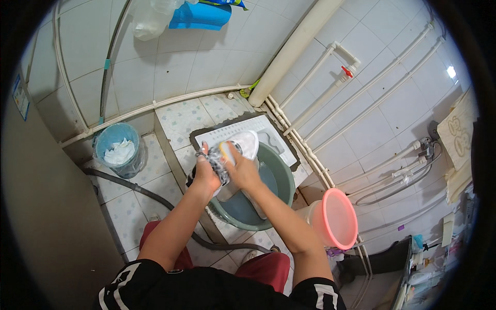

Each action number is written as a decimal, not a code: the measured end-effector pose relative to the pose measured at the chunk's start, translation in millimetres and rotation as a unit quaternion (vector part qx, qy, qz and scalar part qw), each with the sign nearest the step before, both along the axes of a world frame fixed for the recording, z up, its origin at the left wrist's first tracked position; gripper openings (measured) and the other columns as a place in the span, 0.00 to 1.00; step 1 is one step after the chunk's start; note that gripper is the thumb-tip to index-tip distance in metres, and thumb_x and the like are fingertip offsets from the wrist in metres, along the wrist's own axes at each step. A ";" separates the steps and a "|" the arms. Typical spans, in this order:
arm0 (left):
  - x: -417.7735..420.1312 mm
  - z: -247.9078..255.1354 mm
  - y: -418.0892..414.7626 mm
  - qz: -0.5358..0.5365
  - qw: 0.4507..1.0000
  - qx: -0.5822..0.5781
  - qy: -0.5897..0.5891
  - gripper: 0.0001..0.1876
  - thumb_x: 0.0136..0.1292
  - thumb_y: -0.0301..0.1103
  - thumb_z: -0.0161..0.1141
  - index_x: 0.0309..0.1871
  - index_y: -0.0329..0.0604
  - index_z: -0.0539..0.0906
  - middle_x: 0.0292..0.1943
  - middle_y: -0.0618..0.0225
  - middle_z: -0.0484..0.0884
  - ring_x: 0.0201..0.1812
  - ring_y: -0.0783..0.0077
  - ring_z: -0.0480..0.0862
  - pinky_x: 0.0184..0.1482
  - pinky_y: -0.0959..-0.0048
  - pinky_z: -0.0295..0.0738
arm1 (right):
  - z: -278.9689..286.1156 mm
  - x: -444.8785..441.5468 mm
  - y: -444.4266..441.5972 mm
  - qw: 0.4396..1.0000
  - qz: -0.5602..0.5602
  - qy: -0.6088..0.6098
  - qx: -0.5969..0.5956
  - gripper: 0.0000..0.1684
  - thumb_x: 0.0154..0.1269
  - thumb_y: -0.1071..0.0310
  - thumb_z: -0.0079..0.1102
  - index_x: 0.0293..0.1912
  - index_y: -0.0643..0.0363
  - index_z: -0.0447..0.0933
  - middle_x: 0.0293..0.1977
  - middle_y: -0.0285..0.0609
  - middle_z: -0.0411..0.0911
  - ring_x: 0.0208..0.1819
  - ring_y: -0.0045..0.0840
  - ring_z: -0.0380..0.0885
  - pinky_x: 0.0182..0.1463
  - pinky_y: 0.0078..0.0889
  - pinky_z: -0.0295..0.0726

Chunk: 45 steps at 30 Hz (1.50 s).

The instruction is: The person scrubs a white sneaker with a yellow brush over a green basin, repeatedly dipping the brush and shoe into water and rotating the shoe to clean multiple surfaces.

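Note:
My left hand (pixel 204 173) is closed around the heel end of a black-and-white shoe (pixel 245 142), its white toe pointing up and right. With my right hand (pixel 243 171) I grip a yellow-and-white scrubbing brush (pixel 226 152), blurred, against the shoe's upper. Whitish suds seem to cover the dark part between my hands. Both hands are over a green plastic basin (pixel 286 182) holding cloudy grey-blue water (pixel 238 217). A pale object, perhaps another shoe, lies in the basin, partly hidden by my right forearm.
A white squat toilet (pixel 217 133) sits behind the basin on a raised tiled step. A lined blue bin (pixel 118 131) holds crumpled tissue. One grey hose (pixel 155 197) crosses the floor. At right are a pink-rimmed bucket (pixel 340 219), wall pipes (pixel 368 91) and a shower mixer (pixel 426 147).

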<state>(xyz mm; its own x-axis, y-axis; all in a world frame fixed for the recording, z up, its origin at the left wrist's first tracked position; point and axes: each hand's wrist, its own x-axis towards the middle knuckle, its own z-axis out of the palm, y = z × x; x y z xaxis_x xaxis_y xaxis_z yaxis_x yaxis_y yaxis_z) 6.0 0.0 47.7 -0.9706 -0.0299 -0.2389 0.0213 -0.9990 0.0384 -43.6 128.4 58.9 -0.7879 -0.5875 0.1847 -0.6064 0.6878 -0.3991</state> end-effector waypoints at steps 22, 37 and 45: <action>-6.4 -17.0 -20.3 -0.005 0.997 -0.044 -0.055 0.34 0.72 0.61 0.44 0.63 0.37 0.74 0.59 0.54 0.78 0.59 0.56 0.78 0.62 0.58 0.72 | -5.5 23.3 1.0 0.993 0.009 -0.099 -0.065 0.37 0.68 0.55 0.56 0.73 0.48 0.58 0.50 0.62 0.78 0.56 0.51 0.76 0.59 0.44 0.74; -12.6 0.7 -26.5 0.081 0.518 -0.851 0.033 0.12 0.63 0.32 0.58 0.41 0.32 0.83 0.40 0.47 0.85 0.43 0.53 0.85 0.47 0.63 0.77 | -36.4 52.0 11.7 0.961 -0.032 -0.135 -0.238 0.37 0.71 0.52 0.53 0.74 0.44 0.54 0.49 0.63 0.77 0.49 0.54 0.78 0.47 0.47 0.77; -32.6 -15.1 -24.2 0.041 0.813 -0.570 -0.116 0.12 0.70 0.34 0.59 0.48 0.33 0.80 0.40 0.64 0.82 0.39 0.71 0.77 0.43 0.70 0.74 | -2.7 12.1 11.5 0.977 -0.096 0.089 -0.169 0.36 0.69 0.51 0.53 0.74 0.37 0.56 0.31 0.56 0.76 0.29 0.50 0.78 0.34 0.52 0.77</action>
